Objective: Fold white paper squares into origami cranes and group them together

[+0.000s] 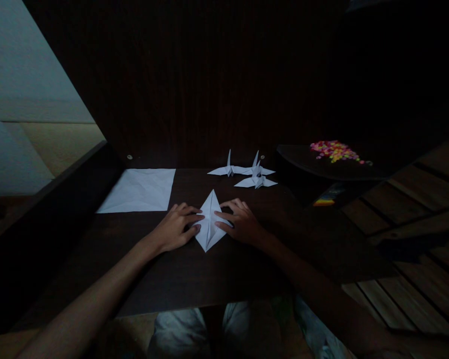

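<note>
Dark brown wooden desk: its front edge is nearest.
White diamond-shaped folded paper: it lies on the desk, one point toward the front edge, with a crease along its middle.
Left hand: its fingers are slightly spread, and some tips rest on the left side of the folded paper.
Right hand: it is also a little spread, with fingertips on the right side.
Flat white paper sheet: it lies beyond the left hand, to the left.
White folded-paper cranes: they stand close together behind the folded paper.
Dark shelf with curved edge: small pink and yellow beads lie on it.
</note>
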`<action>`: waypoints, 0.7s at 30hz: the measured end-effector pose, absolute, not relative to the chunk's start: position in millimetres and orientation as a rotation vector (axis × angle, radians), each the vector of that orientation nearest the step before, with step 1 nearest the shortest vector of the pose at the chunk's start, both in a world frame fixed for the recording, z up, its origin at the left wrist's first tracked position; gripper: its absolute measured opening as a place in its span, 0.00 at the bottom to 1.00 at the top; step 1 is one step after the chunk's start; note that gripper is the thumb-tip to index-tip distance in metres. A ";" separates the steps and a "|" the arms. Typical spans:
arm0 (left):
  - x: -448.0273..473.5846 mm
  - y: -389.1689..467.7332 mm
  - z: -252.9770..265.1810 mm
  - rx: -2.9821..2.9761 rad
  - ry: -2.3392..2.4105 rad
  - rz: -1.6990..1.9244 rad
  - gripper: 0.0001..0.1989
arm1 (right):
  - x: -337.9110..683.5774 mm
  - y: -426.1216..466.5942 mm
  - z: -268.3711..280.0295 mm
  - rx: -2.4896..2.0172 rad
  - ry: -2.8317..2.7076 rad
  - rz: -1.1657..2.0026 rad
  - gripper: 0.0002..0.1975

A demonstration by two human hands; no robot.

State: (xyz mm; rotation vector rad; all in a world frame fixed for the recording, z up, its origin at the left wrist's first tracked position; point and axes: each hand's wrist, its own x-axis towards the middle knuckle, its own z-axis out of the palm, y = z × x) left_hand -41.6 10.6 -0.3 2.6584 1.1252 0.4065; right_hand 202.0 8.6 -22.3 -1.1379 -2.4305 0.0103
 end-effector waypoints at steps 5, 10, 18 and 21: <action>-36.6 8.8 -2.7 2.670 1.122 0.551 0.14 | 199.1 9.7 -26.0 -1.080 -2.462 0.059 0.14; -28.1 5.4 -10.6 2.608 1.091 0.662 0.21 | 197.1 7.9 -25.0 -1.076 -2.484 0.103 0.15; -28.7 2.5 -14.4 2.645 1.123 0.514 0.32 | 198.8 4.9 -20.8 -1.079 -2.530 0.159 0.19; -32.0 3.2 -15.1 2.633 1.122 0.438 0.38 | 199.2 4.4 -19.9 -1.078 -2.533 0.181 0.21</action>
